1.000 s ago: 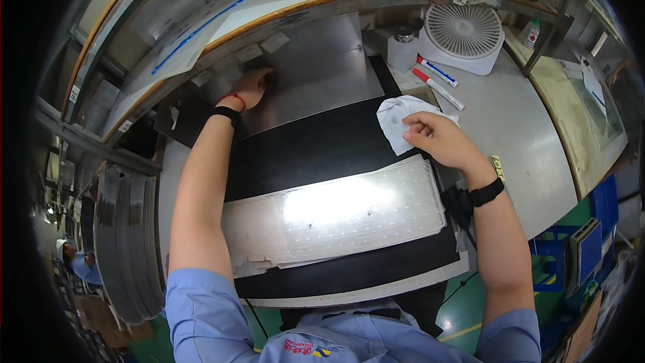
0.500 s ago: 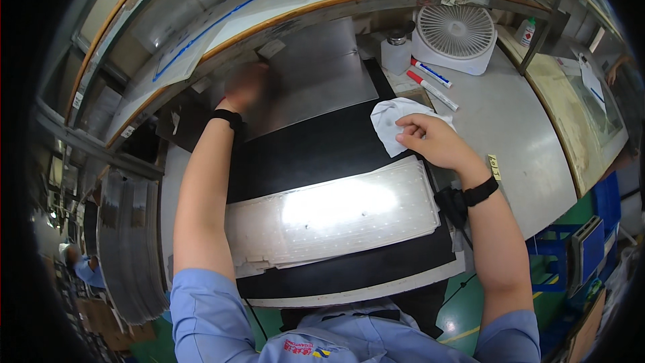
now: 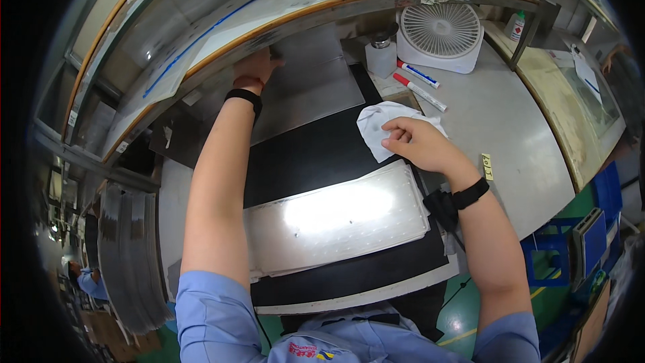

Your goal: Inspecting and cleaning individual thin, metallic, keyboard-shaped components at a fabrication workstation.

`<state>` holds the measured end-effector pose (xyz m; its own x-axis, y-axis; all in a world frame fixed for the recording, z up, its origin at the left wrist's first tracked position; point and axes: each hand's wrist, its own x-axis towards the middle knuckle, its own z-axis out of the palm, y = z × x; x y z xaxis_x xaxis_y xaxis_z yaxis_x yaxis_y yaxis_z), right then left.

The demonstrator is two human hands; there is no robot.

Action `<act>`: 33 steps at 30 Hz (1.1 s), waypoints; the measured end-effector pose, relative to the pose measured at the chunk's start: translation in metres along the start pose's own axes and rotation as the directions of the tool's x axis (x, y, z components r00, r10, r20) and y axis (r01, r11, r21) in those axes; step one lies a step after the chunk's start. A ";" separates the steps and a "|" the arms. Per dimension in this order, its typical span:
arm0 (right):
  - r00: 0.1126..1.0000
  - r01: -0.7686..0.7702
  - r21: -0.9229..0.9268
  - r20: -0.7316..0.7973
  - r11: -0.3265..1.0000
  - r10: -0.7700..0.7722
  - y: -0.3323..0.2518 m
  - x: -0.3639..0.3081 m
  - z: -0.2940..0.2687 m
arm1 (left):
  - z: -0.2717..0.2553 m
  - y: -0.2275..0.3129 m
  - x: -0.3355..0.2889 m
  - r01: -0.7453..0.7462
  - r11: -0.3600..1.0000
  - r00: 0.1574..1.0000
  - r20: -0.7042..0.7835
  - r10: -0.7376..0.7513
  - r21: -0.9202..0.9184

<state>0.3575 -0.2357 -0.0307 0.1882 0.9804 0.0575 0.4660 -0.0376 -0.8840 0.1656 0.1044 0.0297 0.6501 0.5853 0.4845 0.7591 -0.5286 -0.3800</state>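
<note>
My left hand (image 3: 256,67) reaches to the far side of the bench, over a grey metal sheet (image 3: 309,97) and close under the shelf edge. Its thumb side is stretched out, while the shelf hides part of its fingers; nothing shows in it. My right hand (image 3: 420,142) rests on a crumpled white cloth (image 3: 371,128), its fingers curled and closed against it. Nearer to me, a stack of thin, shiny perforated metal strips (image 3: 336,218) lies on a black mat (image 3: 295,173). Both forearms span the bench at either side of the stack.
A white fan (image 3: 440,37), a metal-topped bottle (image 3: 381,57), a blue-capped marker (image 3: 420,74) and a red-capped marker (image 3: 421,92) stand or lie at the back right. An overhead shelf (image 3: 269,30) runs across the far side. Stacked sheets (image 3: 127,255) fill the left.
My left hand has moved farther in toward the shelf and its blur is gone. My right hand stays at the cloth. The whole view has shifted slightly.
</note>
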 end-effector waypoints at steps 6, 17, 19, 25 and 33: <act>1.000 0.013 0.003 -0.008 1.000 -0.013 0.001 0.001 -0.001 | 0.014 0.001 0.008 0.042 0.987 0.999 -0.007 -0.044 -0.153; 1.000 0.007 -0.007 -0.004 1.000 -0.007 0.000 0.000 -0.001 | 0.012 -0.004 0.021 0.080 0.980 0.993 0.096 -0.063 -0.183; 0.999 0.030 -0.018 -0.021 0.999 -0.031 0.000 0.000 -0.001 | 0.013 -0.004 0.020 0.051 0.985 0.995 0.093 -0.036 -0.165; 1.000 -0.021 0.015 0.013 1.000 0.020 0.001 0.000 -0.001 | -0.011 0.020 0.014 0.001 0.992 0.995 0.098 0.012 -0.128; 1.000 0.012 0.005 -0.011 1.000 -0.012 0.003 -0.001 -0.001 | -0.004 0.030 0.022 0.059 0.985 0.992 0.116 -0.040 -0.160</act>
<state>0.3597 -0.2369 -0.0334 0.1918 0.9787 0.0727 0.4642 -0.0252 -0.8854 0.2023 0.0990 0.0324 0.6187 0.6733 0.4049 0.7806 -0.5850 -0.2200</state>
